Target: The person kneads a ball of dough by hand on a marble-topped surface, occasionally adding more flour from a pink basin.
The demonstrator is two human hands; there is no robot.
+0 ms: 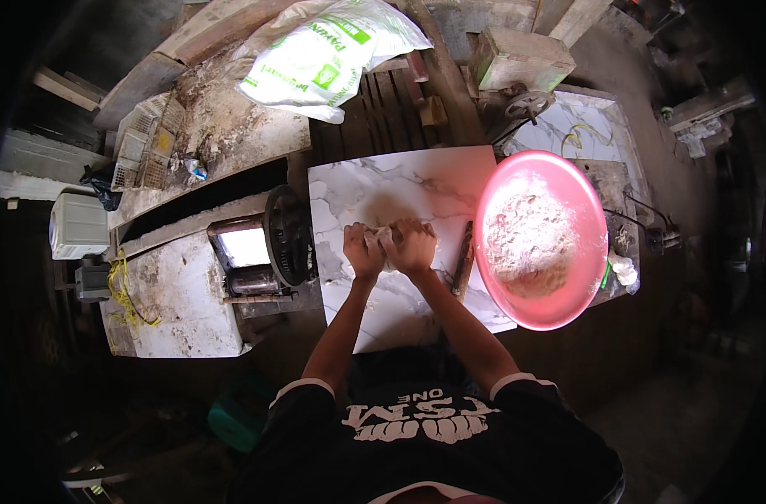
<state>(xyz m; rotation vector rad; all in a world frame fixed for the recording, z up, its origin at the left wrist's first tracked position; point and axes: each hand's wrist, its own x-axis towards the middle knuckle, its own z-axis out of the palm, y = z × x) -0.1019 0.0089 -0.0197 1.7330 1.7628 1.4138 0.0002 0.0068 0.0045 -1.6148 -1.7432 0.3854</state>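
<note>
left hand (364, 249), right hand (412, 245), soft pale dough (384, 238), marble slab (417, 181)

A dim, cluttered workshop with a dark floor (685, 420). Rough wooden planks (223, 34) lean behind. Daylight falls on a dusty concrete bench (181, 294).

Both hands, left hand (364, 250) and right hand (413, 245), rest side by side on the dough (386, 238) on the slab (400, 189). Rolling pin (464, 256) lies right of them; basin (541, 239) further right; sack (324, 55) behind.
</note>
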